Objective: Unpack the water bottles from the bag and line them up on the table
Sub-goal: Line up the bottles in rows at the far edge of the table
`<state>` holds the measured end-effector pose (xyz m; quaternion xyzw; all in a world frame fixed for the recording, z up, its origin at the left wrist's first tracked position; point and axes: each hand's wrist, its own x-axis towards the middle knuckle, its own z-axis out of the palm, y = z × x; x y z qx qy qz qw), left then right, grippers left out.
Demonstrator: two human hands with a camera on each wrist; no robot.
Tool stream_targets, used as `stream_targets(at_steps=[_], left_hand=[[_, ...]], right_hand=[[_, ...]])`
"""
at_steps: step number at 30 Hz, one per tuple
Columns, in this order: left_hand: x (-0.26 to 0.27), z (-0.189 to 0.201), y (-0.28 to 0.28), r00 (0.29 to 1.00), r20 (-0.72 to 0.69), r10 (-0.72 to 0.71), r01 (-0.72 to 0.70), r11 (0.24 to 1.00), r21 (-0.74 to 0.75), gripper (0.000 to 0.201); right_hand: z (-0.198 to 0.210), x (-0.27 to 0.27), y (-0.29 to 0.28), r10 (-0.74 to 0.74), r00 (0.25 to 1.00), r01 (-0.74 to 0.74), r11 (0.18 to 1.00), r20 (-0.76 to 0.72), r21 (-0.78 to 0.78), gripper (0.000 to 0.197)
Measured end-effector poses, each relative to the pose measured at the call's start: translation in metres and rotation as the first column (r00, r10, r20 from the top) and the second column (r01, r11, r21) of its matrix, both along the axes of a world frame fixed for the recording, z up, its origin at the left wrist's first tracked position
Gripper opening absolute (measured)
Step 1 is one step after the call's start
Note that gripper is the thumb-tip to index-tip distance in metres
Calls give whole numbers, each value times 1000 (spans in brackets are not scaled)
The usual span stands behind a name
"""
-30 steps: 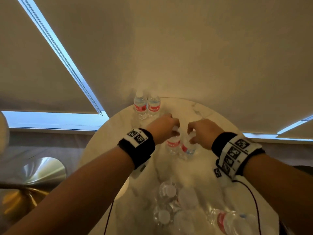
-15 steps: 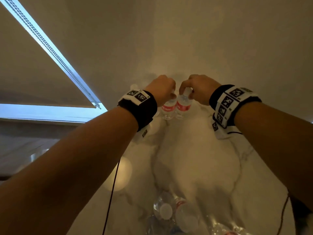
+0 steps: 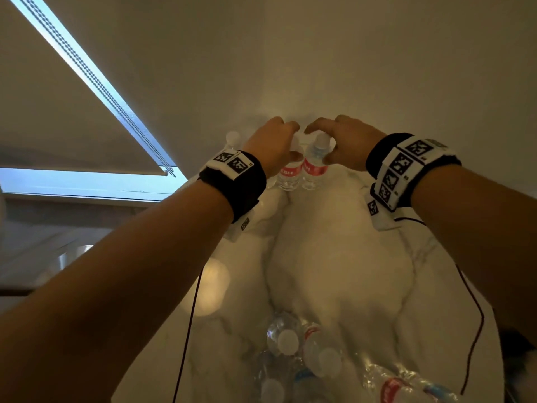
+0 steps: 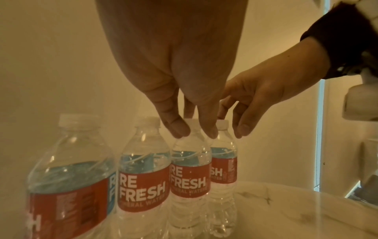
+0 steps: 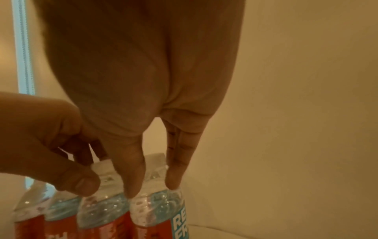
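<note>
Head view: at the far edge of the marble surface point(image 3: 334, 257), the left hand point(image 3: 273, 146) and right hand point(image 3: 345, 144) reach over two upright bottles point(image 3: 313, 167) with red labels; more bottles lie in the clear bag point(image 3: 305, 356) nearby

Left wrist view: four bottles point(image 4: 141, 177) stand touching in a row, labels reading "RE FRESH"; left fingers point(image 4: 178, 127) pinch the third bottle's neck

Right wrist view: right fingers point(image 5: 132, 182), narrow, touch the end bottle's point(image 5: 159, 208) shoulder; whether they grip it I cannot tell
</note>
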<state>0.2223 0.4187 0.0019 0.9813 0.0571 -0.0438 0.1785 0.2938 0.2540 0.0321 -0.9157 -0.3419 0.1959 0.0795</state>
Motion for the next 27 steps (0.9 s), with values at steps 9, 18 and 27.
stream_targets(at_steps=[9,18,27], left_hand=[[-150,36,-39,987,125,-103,129,966,-224,32],[-270,32,-73,896,-265,-357,300,925,-232,42],[-225,27,-24,970,-164,-181,146,968,-203,37]], right_hand=[[44,-143,-70,101,955,-133,986,-279,-97,56],[18,-264,-110,232,915,-298,940,-330,-167,40],[19,-207,-67,198,974,-212,969,-108,-131,32]])
